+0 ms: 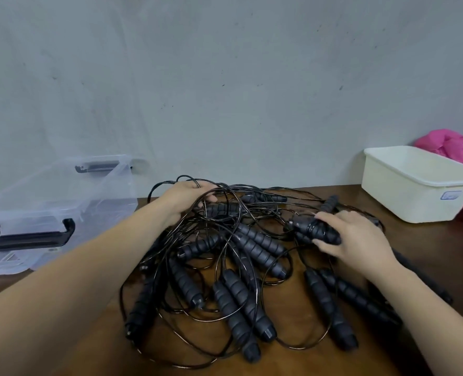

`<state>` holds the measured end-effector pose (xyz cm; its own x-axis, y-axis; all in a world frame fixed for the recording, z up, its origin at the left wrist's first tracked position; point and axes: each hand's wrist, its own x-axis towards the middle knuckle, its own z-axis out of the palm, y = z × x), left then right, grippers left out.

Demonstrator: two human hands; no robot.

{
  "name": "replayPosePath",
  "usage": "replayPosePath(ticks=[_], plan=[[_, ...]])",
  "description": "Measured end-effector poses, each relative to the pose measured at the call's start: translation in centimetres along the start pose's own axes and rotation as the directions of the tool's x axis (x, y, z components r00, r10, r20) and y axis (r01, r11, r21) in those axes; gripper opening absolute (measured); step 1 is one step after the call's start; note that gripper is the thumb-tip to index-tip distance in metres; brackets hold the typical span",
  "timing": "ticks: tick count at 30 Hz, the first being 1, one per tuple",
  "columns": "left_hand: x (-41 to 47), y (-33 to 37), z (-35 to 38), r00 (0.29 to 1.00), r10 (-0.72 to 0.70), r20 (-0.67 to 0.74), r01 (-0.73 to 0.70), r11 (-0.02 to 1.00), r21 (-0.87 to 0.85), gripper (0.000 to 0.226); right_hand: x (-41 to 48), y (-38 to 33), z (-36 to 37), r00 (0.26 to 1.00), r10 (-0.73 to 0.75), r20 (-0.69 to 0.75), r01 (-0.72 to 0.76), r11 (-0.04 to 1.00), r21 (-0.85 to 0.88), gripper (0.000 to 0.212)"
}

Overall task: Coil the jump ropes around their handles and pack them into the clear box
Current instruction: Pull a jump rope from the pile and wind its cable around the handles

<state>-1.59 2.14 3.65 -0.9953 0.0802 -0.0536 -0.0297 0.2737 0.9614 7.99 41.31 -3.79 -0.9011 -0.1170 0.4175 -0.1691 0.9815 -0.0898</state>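
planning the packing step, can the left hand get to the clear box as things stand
Probably yes: the clear box sits left of the left hand with nothing between, though rope cords loop over that hand.

This is looking like a plain workroom: a bare grey wall (225, 77) is backing a wooden surface (426, 240) carrying a white tub (404, 199), pink cloth (450, 145) lying beside it.

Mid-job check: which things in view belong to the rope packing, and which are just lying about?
Job: jump ropes, one handle gripped by the right hand; clear box.
Lying about: white tub; pink cloth.
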Motion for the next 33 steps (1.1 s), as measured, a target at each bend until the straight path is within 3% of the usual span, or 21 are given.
replayPosePath(ticks=[4, 7, 10, 13, 16, 19, 22, 26, 29, 31, 33], plan=[[0.6, 0.6, 0.4, 1.0, -0.001, -0.011, 0.0, 0.996, -0.089, 0.027, -0.6, 0.8, 0.9, 0.983, 0.033, 0.183, -0.012, 0.994, -0.113, 0.096], [0.7, 1.1, 0.3, 1.0, -0.01, -0.017, 0.007, 0.991, -0.131, 0.026, -0.4, 0.9, -0.3, 0.944, 0.096, 0.314, -0.106, 0.994, 0.014, 0.105], [0.5, 1.9, 0.3, 0.989, 0.093, -0.11, -0.095, 0.995, -0.013, 0.024, 0.4, -0.6, -2.6, 0.966, 0.086, 0.244, -0.116, 0.987, 0.111, 0.11], [0.2, 2.4, -0.2, 0.962, 0.238, -0.134, -0.206, 0.953, 0.221, 0.024, 1.6, -5.0, -4.5, 1.0, -0.009, 0.028, 0.005, 0.988, 0.157, 0.089], [-0.3, 2.7, -0.7, 0.956, 0.276, -0.103, -0.246, 0.94, 0.237, 0.019, 3.5, -10.9, -5.4, 0.981, -0.158, -0.115, 0.189, 0.914, 0.359, 0.051], [-0.9, 2.6, -1.1, 0.949, 0.308, -0.073, -0.288, 0.935, 0.205, 0.019, 5.6, -16.9, -5.0, 0.931, -0.334, -0.149, 0.363, 0.794, 0.487, 0.039], [-1.5, 2.6, -1.5, 0.937, 0.341, -0.075, -0.322, 0.926, 0.197, 0.023, 7.7, -21.0, -4.0, 0.909, -0.411, -0.072, 0.383, 0.754, 0.533, 0.034], [-1.9, 3.0, -2.7, 0.924, 0.35, -0.152, -0.329, 0.933, 0.148, 0.018, 8.9, -21.7, -3.0, 0.906, -0.414, 0.084, 0.338, 0.83, 0.443, 0.022], [-1.8, 3.7, -3.6, 0.913, 0.365, -0.181, -0.353, 0.931, 0.094, 0.017, 8.6, -21.2, -2.9, 0.895, -0.4, 0.196, 0.364, 0.911, 0.195, 0.039], [-2.0, 4.4, -3.6, 0.913, 0.374, -0.164, -0.369, 0.927, 0.064, 0.018, 8.7, -21.1, -2.9, 0.93, -0.337, 0.146, 0.323, 0.939, 0.115, 0.05], [-2.1, 4.9, -3.2, 0.911, 0.391, -0.131, -0.384, 0.92, 0.07, 0.019, 9.0, -21.2, -3.0, 0.968, -0.25, 0.03, 0.237, 0.946, 0.22, 0.053]])
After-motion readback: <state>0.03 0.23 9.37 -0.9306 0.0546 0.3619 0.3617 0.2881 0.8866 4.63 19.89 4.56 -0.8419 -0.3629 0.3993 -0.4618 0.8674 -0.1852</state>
